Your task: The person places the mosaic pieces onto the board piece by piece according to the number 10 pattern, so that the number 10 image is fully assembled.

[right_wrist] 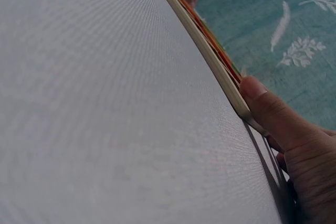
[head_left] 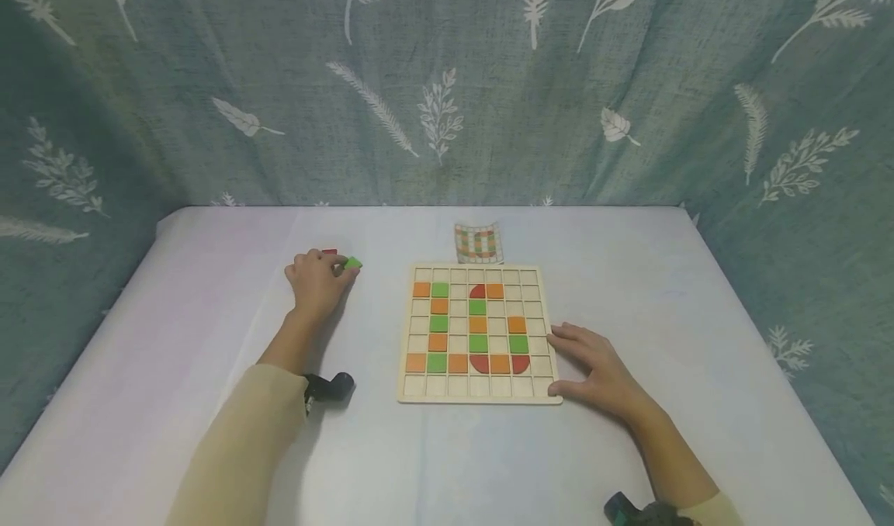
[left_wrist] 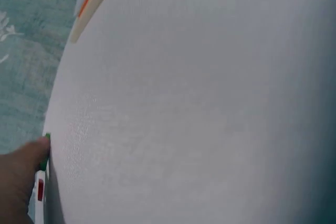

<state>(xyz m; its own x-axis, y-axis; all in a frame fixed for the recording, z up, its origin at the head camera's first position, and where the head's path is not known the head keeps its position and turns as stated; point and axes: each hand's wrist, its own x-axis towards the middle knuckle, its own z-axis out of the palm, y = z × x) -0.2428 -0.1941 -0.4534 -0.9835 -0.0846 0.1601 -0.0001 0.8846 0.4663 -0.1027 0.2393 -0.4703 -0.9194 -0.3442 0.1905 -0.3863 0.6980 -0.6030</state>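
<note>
Between thumb and fingertips, my left hand (head_left: 316, 284) pinches a green tile (head_left: 353, 263) at the left part of the table. A red piece (head_left: 330, 251) shows just behind those fingers, partly covered by them. My right hand (head_left: 594, 371) rests against the right side of a wooden grid board (head_left: 433, 387), fingers loosely extended. Its thumb (right_wrist: 254, 88) touches the board near the front corner. Orange, green and red pieces fill some squares of the board, among them a green tile (head_left: 519, 344) and a red rounded piece (head_left: 520, 364) on the right.
Behind the board a slightly curled pattern card (head_left: 479, 243) shows a coloured grid. The white table (head_left: 335, 472) reaches back to a green leaf-printed curtain (head_left: 391, 107). Small black devices are worn at the left wrist (head_left: 328, 387) and the right wrist (head_left: 642, 510).
</note>
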